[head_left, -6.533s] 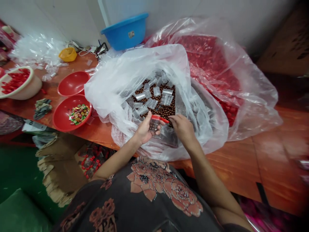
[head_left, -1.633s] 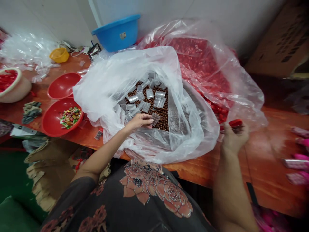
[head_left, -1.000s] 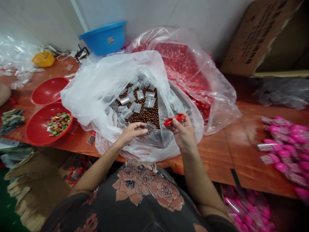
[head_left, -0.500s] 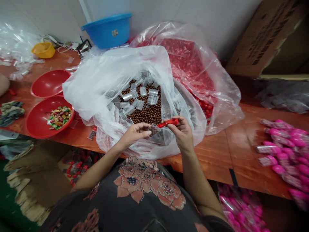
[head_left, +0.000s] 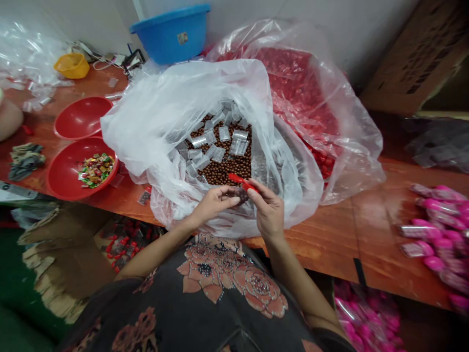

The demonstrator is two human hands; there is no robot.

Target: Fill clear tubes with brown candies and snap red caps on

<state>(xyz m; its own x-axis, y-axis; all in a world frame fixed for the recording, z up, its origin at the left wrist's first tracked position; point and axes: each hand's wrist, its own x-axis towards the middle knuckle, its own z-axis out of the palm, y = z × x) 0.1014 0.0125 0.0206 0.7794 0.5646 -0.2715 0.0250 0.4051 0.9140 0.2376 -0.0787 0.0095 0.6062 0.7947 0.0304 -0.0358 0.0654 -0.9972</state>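
My left hand [head_left: 212, 204] pinches a small clear container filled with brown balls [head_left: 241, 195], just above the near lip of a large clear plastic bag [head_left: 154, 122]. My right hand [head_left: 266, 208] pinches a red cap [head_left: 242, 181] right over that container. Both hands meet at the bag's front edge. Inside the bag lie brown chocolate balls [head_left: 229, 168] with several small empty clear containers [head_left: 220, 142] on top. A second clear bag behind it [head_left: 322, 98] holds red caps.
Two red bowls stand at the left, one empty [head_left: 80, 117] and one with wrapped candies [head_left: 82, 168]. A blue basin [head_left: 172, 33] and a yellow bowl [head_left: 71, 65] sit at the back. Pink packets [head_left: 436, 230] lie at the right. A cardboard box [head_left: 410, 54] stands at the back right.
My right hand fetched a red cap from beside the red bag and brought it back over the container in my left hand. The view shifted slightly.
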